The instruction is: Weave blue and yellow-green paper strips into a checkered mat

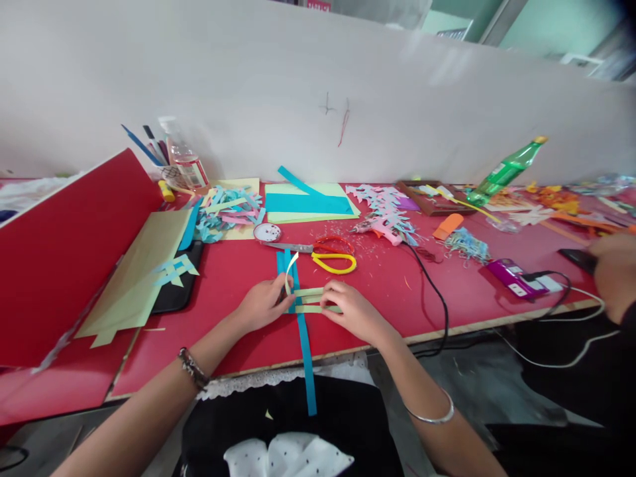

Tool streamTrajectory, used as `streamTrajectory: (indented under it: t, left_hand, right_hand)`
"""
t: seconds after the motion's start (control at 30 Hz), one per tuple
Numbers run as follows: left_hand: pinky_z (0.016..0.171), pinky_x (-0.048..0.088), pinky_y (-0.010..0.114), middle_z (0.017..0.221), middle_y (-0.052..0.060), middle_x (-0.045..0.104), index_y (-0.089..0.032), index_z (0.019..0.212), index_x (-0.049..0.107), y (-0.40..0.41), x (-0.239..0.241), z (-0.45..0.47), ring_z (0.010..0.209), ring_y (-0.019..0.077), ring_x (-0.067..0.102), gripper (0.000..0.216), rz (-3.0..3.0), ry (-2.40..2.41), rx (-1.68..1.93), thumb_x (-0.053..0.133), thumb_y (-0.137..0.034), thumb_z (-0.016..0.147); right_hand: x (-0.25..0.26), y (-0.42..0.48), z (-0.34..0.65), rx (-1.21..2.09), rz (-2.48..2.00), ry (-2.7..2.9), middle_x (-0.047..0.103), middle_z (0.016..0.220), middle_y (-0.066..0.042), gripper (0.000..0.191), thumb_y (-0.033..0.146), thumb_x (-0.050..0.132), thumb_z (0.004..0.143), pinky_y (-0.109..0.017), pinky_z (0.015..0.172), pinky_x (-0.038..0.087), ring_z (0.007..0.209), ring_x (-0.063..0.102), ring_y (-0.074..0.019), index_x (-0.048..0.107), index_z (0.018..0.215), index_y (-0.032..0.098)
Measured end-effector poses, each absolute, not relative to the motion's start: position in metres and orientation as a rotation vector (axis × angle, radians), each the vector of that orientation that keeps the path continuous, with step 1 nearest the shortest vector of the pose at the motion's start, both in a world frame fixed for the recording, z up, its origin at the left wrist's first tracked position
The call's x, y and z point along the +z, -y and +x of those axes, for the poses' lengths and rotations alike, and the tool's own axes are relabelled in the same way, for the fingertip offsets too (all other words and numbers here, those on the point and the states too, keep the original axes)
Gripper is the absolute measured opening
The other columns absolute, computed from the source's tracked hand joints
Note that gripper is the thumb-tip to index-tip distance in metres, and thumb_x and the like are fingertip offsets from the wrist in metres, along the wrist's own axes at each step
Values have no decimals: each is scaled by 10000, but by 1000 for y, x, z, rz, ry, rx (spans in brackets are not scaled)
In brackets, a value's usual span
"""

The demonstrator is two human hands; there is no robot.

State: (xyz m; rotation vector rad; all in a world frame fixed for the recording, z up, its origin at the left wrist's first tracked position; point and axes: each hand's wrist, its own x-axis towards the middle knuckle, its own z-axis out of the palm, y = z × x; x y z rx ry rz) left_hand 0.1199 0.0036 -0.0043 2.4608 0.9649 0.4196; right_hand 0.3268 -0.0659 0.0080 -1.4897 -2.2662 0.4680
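Between my hands, blue paper strips [307,361] cross pale yellow paper strips [311,295] at the front of the red table. My left hand [265,301] is closed on the crossing of the strips, its fingertips pressed to the paper. From those fingers a yellow strip end curls upward. My right hand [350,308] pinches the right ends of the yellow strips. One blue strip hangs past the table edge over the lap. Just beyond lie scissors [335,264] with red and yellow handles.
A pink glue gun [381,228] with a black cable lies right of the scissors. Paper scraps [231,209] are heaped at the back left near a red board [74,258]. A green bottle [507,173] leans at right. Another person's hand [616,271] is at far right.
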Motion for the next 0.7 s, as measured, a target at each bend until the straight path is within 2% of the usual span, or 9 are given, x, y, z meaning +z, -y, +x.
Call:
streamTrajectory:
  t: [0.2, 0.37, 0.53, 0.7]
  left_hand:
    - [509, 319, 213, 650, -39, 504, -205, 939, 375, -4, -8, 120, 555, 122, 497, 207, 2468, -952, 427, 414, -367, 817]
    - [494, 290, 196, 674, -52, 462, -209, 880, 363, -6, -12, 118, 546, 100, 459, 198, 2484, -936, 434, 464, -358, 797]
    - [528, 299, 202, 679, -37, 476, -198, 799, 407, -7, -12, 119, 592, 109, 458, 139, 2565, -883, 398, 411, -332, 836]
    - [618, 345, 207, 808, 2, 539, -208, 875, 511, -9, -11, 119, 720, 123, 505, 171, 2628, -751, 394, 364, -294, 863]
  right_hand:
    - [5, 68, 327, 495, -1498, 2236, 527, 932, -53, 118, 213, 516, 804, -290, 780, 419, 880, 529, -158, 560, 909, 181]
    - [5, 70, 328, 584, -1512, 2195, 531, 985, -65, 214, 227, 560, 770, -307, 798, 425, 913, 527, -171, 563, 982, 195]
    - [6, 73, 329, 716, -1555, 2117, 547, 975, -59, 237, 191, 550, 770, -295, 783, 436, 907, 533, -165, 565, 1006, 208]
    - [6, 76, 323, 707, -1596, 2033, 556, 951, -65, 216, 212, 519, 791, -298, 770, 440, 900, 536, -171, 563, 1002, 201]
